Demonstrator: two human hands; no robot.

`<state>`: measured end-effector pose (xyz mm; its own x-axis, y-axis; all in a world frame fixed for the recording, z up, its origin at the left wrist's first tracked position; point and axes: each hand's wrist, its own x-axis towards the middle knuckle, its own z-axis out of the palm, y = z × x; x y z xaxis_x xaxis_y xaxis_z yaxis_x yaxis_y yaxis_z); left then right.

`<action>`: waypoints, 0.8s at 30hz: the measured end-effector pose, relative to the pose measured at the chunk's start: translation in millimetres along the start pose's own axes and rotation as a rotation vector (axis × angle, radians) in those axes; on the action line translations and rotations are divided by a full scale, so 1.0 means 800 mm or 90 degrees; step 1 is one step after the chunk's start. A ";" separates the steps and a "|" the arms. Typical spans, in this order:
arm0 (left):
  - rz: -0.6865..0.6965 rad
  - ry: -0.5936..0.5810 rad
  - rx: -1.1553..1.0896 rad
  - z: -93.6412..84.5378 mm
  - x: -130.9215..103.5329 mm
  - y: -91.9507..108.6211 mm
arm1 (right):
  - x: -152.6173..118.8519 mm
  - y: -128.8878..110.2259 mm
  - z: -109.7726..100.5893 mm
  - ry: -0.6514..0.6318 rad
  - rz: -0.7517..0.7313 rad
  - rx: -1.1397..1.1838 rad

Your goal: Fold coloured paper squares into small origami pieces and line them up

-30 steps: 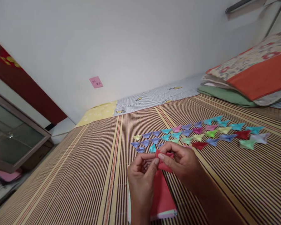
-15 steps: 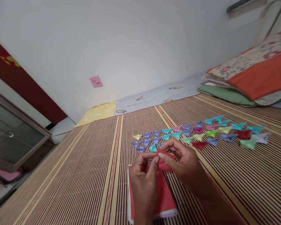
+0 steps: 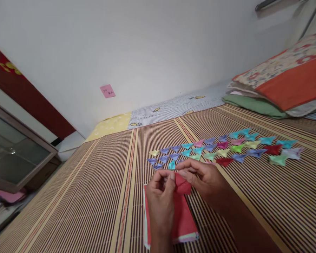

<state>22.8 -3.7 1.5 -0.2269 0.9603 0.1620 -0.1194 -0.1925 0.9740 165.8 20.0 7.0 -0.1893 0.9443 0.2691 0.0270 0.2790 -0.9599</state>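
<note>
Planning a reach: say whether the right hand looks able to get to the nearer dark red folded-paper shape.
Likely yes: nothing visible blocks the right hand from the dark red folded-paper shape, though its fingers hold a small folded red paper.

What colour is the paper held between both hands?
The held paper is red; it shows best in the current head view.

I'm holding a small folded red paper [image 3: 183, 186], creased and slightly tilted, partly hidden, above the red-topped stack of sheets [image 3: 184, 221].
</note>
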 end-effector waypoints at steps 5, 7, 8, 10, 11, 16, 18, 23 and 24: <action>-0.056 0.003 -0.075 -0.007 0.003 -0.012 | -0.002 0.000 -0.004 -0.074 0.013 -0.089; -0.069 -0.009 -0.084 -0.010 0.003 -0.015 | -0.003 0.001 -0.002 -0.074 0.005 -0.107; -0.073 -0.014 -0.087 -0.011 0.003 -0.016 | -0.003 0.002 -0.001 -0.074 0.002 -0.111; -0.071 -0.019 -0.094 -0.012 0.004 -0.014 | -0.003 0.003 0.002 -0.064 -0.003 -0.114; -0.065 -0.021 -0.093 -0.014 0.004 -0.012 | -0.003 0.003 0.004 -0.055 -0.004 -0.114; -0.042 -0.055 -0.012 -0.021 0.006 0.004 | -0.001 0.002 0.006 -0.044 0.003 -0.107; -0.048 -0.074 0.012 -0.022 0.007 0.006 | 0.000 0.003 0.006 -0.064 0.007 -0.089; -0.038 -0.049 -0.047 -0.014 0.006 0.000 | 0.003 0.014 0.009 -0.051 0.022 -0.043; -0.037 -0.048 -0.062 -0.013 0.006 -0.001 | 0.004 0.017 0.010 -0.034 0.023 -0.026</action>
<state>11.9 -1.1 -0.1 -0.1442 0.9822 0.1203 -0.2250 -0.1509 0.9626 157.7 25.2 -5.9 -0.2401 0.9433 0.2293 0.0744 0.2534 -0.9645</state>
